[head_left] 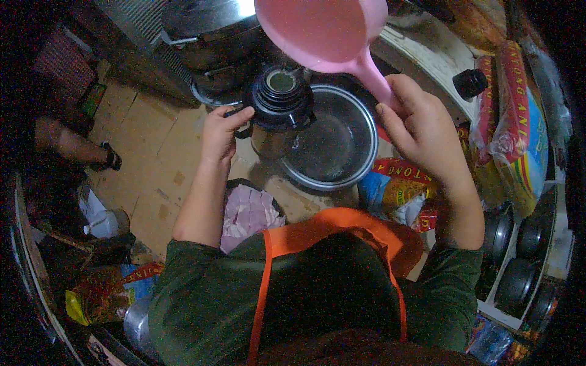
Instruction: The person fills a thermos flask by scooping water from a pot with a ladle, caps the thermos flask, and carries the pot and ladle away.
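Observation:
My left hand is closed on the handle of a dark flask, whose round mouth faces up with its lid off. In my right hand is the handle of a pink dipper, tilted with its rim just above the flask's mouth. A thin stream seems to run between them, though it is hard to make out. Beneath and to the right of the flask sits a wide metal pot. A black cap lies on the ledge at the right.
A large lidded steel pot stands behind the flask. Pinkish pieces in a dark bowl are near my left forearm. Printed plastic packs and black pans are at the right. Another person's leg shows at the left.

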A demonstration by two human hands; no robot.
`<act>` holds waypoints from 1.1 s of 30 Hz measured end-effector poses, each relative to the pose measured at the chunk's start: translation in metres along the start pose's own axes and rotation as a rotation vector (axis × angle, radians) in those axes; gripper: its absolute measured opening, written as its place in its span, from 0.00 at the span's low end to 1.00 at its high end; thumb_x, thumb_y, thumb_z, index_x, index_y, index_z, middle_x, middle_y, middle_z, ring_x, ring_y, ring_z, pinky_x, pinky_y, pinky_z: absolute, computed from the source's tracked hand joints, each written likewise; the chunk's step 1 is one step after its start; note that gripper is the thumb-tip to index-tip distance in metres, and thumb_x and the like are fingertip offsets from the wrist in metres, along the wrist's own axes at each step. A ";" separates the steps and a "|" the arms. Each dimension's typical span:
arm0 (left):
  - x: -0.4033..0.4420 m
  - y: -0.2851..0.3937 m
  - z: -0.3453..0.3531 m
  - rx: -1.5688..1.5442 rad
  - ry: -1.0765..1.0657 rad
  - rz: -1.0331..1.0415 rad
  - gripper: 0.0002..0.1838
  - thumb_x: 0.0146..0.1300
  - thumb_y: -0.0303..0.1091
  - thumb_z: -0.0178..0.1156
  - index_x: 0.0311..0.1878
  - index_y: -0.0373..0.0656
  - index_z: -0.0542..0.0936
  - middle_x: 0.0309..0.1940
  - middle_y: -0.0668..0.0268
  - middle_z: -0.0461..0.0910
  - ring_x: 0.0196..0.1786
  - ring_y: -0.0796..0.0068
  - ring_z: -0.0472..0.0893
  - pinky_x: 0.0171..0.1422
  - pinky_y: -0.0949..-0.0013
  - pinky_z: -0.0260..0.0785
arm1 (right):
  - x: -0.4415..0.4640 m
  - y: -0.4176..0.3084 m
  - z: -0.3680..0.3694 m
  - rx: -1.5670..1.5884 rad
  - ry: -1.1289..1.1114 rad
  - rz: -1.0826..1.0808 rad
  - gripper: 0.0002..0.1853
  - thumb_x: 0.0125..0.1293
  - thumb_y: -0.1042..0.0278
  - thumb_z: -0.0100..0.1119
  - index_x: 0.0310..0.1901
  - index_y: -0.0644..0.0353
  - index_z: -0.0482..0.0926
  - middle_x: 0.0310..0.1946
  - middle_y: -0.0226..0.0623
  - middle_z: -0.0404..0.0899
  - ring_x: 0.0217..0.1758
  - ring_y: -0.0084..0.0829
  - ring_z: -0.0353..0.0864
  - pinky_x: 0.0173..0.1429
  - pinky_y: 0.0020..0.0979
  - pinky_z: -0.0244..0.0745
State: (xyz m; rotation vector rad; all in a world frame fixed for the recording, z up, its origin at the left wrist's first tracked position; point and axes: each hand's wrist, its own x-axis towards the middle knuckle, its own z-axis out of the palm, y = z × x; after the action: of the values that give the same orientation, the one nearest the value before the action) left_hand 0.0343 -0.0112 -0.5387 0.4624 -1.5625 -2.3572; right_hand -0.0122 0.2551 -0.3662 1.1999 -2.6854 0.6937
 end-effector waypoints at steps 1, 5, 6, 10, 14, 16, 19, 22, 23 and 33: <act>0.000 0.000 0.000 0.001 0.005 -0.019 0.12 0.40 0.27 0.65 0.31 0.37 0.76 0.25 0.70 0.75 0.27 0.80 0.71 0.33 0.77 0.61 | 0.000 -0.001 0.000 -0.015 0.001 -0.006 0.10 0.51 0.69 0.50 0.35 0.62 0.65 0.20 0.47 0.72 0.26 0.47 0.73 0.30 0.41 0.67; 0.001 -0.001 -0.001 -0.002 -0.002 -0.021 0.12 0.40 0.27 0.66 0.30 0.37 0.76 0.25 0.70 0.75 0.26 0.81 0.71 0.33 0.78 0.61 | 0.000 -0.004 0.000 -0.055 -0.005 -0.001 0.09 0.51 0.69 0.50 0.34 0.61 0.65 0.20 0.46 0.73 0.26 0.46 0.74 0.30 0.42 0.68; 0.001 -0.001 -0.001 -0.005 -0.002 -0.013 0.12 0.40 0.27 0.65 0.31 0.37 0.76 0.25 0.70 0.75 0.26 0.81 0.71 0.33 0.78 0.61 | -0.001 -0.005 0.001 -0.055 -0.005 -0.001 0.09 0.51 0.69 0.50 0.34 0.61 0.65 0.20 0.46 0.73 0.26 0.46 0.74 0.30 0.42 0.68; -0.003 0.003 0.003 -0.003 0.007 -0.004 0.12 0.41 0.26 0.64 0.31 0.36 0.76 0.26 0.69 0.76 0.27 0.81 0.71 0.33 0.78 0.61 | -0.002 -0.008 0.002 -0.113 0.020 -0.031 0.09 0.51 0.69 0.49 0.34 0.60 0.65 0.19 0.45 0.72 0.25 0.47 0.74 0.28 0.42 0.68; -0.004 0.004 0.004 -0.002 -0.008 -0.009 0.11 0.42 0.26 0.64 0.32 0.36 0.76 0.27 0.69 0.76 0.28 0.81 0.72 0.35 0.77 0.61 | -0.003 -0.010 0.003 -0.179 -0.006 -0.080 0.08 0.51 0.69 0.49 0.32 0.60 0.65 0.19 0.45 0.71 0.23 0.47 0.73 0.26 0.42 0.68; -0.004 0.005 0.005 0.014 -0.013 -0.002 0.11 0.42 0.26 0.64 0.32 0.36 0.76 0.27 0.69 0.76 0.28 0.81 0.71 0.35 0.77 0.61 | -0.004 -0.012 0.003 -0.183 -0.025 -0.085 0.08 0.51 0.69 0.49 0.32 0.60 0.64 0.19 0.46 0.71 0.23 0.48 0.73 0.26 0.42 0.68; -0.003 0.002 0.003 0.012 0.001 -0.003 0.11 0.42 0.26 0.64 0.32 0.36 0.76 0.27 0.69 0.76 0.28 0.81 0.71 0.35 0.77 0.61 | -0.004 -0.012 0.005 -0.165 -0.021 -0.093 0.08 0.51 0.68 0.49 0.31 0.60 0.64 0.19 0.47 0.71 0.23 0.48 0.72 0.26 0.43 0.67; 0.000 -0.001 -0.001 0.000 0.012 -0.012 0.11 0.41 0.25 0.64 0.31 0.36 0.76 0.26 0.69 0.76 0.27 0.81 0.71 0.34 0.77 0.61 | -0.001 -0.006 0.001 -0.098 0.001 -0.046 0.09 0.51 0.68 0.49 0.31 0.62 0.64 0.20 0.48 0.71 0.24 0.49 0.72 0.28 0.43 0.67; 0.000 -0.001 -0.001 0.001 0.012 -0.013 0.11 0.41 0.25 0.64 0.31 0.36 0.76 0.26 0.69 0.76 0.27 0.81 0.71 0.34 0.77 0.61 | 0.001 -0.001 -0.001 -0.052 0.000 0.005 0.09 0.52 0.67 0.48 0.31 0.62 0.65 0.20 0.49 0.71 0.26 0.49 0.72 0.30 0.43 0.67; -0.001 -0.001 -0.002 0.022 0.021 -0.014 0.11 0.41 0.26 0.65 0.30 0.36 0.76 0.26 0.68 0.75 0.26 0.81 0.71 0.34 0.77 0.61 | -0.021 0.148 0.135 -0.210 -0.791 0.370 0.14 0.51 0.62 0.49 0.35 0.64 0.73 0.33 0.51 0.74 0.37 0.45 0.74 0.41 0.39 0.68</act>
State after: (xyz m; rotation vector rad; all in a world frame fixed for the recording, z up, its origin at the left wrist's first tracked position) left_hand 0.0354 -0.0120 -0.5405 0.5035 -1.5825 -2.3399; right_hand -0.0961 0.2936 -0.5450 1.0878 -3.5580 -0.0940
